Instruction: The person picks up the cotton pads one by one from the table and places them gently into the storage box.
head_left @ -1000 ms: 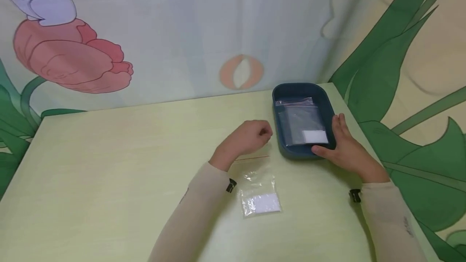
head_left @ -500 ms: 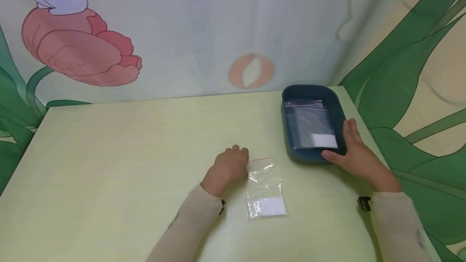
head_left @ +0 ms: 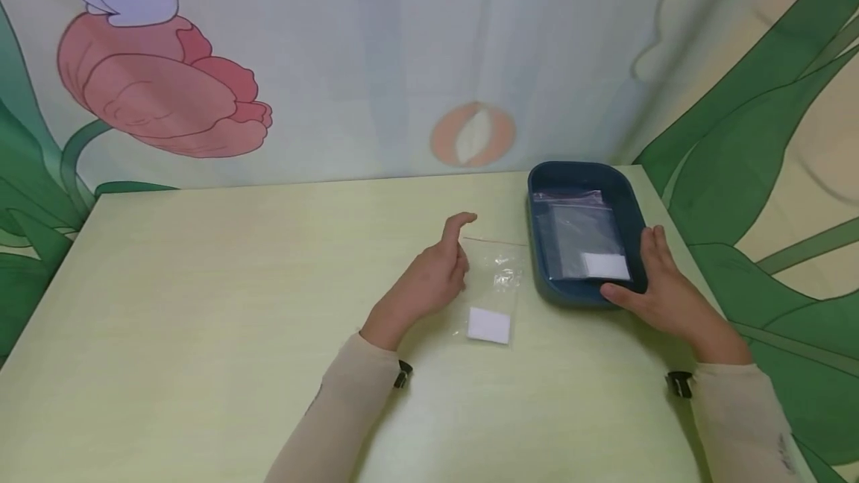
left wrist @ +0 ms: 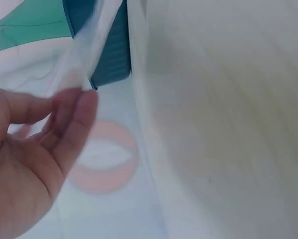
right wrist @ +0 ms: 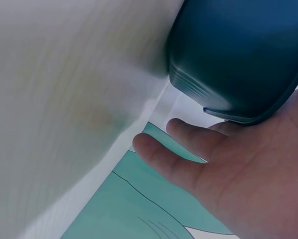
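Note:
My left hand (head_left: pixel 429 274) pinches a clear zip-lock bag (head_left: pixel 493 270) by its left edge, its index finger raised near the red seal line. A white rectangular piece (head_left: pixel 488 325) shows at the bag's lower end. In the left wrist view, thumb and fingertips meet on the thin plastic (left wrist: pixel 84 59), which is blurred. On the right stands a dark blue tray (head_left: pixel 570 295) with another zip-lock bag (head_left: pixel 570 233) inside, it too holding a white piece. Against the tray's near right corner rests my right hand (head_left: pixel 671 300), thumb at the near rim and straight fingers along the outer side.
The pale wooden table (head_left: pixel 235 304) stretches off to the left. Behind it hangs a printed cloth (head_left: pixel 335 80), close to the tray's far end. Green printed leaves (head_left: pixel 765 229) border the table's right edge, near the tray.
The left hand moved down to the loose bag, took hold of it by its left edge and lifted it toward the tray. The right hand stayed at the tray; the view shifted slightly.

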A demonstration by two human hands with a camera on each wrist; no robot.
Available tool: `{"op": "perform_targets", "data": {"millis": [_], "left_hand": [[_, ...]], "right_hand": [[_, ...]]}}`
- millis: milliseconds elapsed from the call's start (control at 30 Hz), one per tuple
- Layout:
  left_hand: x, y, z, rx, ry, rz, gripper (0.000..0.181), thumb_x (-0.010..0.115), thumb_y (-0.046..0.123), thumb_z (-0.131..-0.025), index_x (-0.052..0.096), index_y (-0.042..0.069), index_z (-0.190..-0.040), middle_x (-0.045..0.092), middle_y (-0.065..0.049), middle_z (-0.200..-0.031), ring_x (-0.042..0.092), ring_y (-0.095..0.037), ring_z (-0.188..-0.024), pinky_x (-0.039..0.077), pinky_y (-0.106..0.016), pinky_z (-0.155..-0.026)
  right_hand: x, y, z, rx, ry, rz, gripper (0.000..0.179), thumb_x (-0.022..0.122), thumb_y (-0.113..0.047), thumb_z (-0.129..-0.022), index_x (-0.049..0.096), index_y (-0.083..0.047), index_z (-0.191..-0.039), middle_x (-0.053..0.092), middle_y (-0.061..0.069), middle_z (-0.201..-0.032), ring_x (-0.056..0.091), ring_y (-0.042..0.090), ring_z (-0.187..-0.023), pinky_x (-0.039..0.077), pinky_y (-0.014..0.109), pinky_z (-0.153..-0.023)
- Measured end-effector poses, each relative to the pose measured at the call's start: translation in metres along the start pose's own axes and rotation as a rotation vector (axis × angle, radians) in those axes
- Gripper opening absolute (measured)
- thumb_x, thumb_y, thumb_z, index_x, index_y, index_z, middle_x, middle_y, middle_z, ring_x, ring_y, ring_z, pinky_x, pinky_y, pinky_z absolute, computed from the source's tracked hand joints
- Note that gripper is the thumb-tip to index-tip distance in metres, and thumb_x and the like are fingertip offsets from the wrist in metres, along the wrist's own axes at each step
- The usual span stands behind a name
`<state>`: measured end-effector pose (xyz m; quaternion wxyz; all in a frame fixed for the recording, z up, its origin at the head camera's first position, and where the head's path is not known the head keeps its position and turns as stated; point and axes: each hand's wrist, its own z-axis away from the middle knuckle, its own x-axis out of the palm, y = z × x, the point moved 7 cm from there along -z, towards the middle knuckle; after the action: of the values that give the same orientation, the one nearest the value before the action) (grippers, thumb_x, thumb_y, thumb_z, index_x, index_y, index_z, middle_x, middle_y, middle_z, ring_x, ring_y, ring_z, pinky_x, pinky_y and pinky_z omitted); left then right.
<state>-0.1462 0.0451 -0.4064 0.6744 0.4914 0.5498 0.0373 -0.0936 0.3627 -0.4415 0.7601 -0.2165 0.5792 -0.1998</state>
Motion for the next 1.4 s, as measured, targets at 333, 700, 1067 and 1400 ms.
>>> {"op": "perform_targets", "data": {"millis": [333, 700, 1067, 1400], "left_hand": [[-0.014, 0.0, 0.002, 0.028, 0.084, -0.03, 0.025, 0.044, -0.003, -0.1, 0.062, 0.007, -0.114, 0.056, -0.008, -0.105, 0.057, -0.018, -0.088, 0.048, -0.032, -0.08], [-0.026, 0.003, 0.001, 0.089, 0.144, 0.069, 0.033, 0.042, -0.009, -0.095, 0.054, 0.006, -0.122, 0.05, -0.009, -0.12, 0.059, -0.016, -0.085, 0.049, -0.03, -0.077], [-0.033, 0.011, 0.007, 0.152, 0.149, 0.077, 0.05, 0.047, -0.007, -0.092, 0.045, 0.008, -0.139, 0.042, -0.003, -0.141, 0.055, -0.01, -0.084, 0.05, -0.031, -0.075], [-0.039, 0.016, 0.008, 0.174, 0.152, 0.073, 0.065, 0.044, -0.013, -0.088, 0.041, 0.01, -0.148, 0.039, -0.003, -0.147, 0.061, -0.023, -0.109, 0.051, -0.028, -0.068]], "right_hand": [[0.0, -0.002, 0.002, -0.005, 0.008, -0.003, 0.114, 0.063, -0.051, -0.097, -0.023, -0.003, -0.154, -0.036, 0.011, -0.158, -0.009, 0.052, -0.146, 0.019, 0.075, -0.105], [-0.002, -0.003, 0.002, -0.004, 0.011, -0.001, 0.114, 0.062, -0.052, -0.097, -0.024, -0.003, -0.154, -0.036, 0.011, -0.158, -0.008, 0.053, -0.145, 0.02, 0.075, -0.104], [0.0, -0.002, 0.001, -0.009, 0.007, 0.004, 0.114, 0.062, -0.053, -0.097, -0.023, -0.003, -0.154, -0.036, 0.01, -0.158, -0.008, 0.053, -0.146, 0.019, 0.074, -0.105], [-0.001, -0.003, 0.002, -0.007, 0.008, 0.002, 0.114, 0.061, -0.053, -0.097, -0.023, -0.002, -0.154, -0.037, 0.011, -0.158, -0.006, 0.054, -0.145, 0.019, 0.074, -0.106]]}}
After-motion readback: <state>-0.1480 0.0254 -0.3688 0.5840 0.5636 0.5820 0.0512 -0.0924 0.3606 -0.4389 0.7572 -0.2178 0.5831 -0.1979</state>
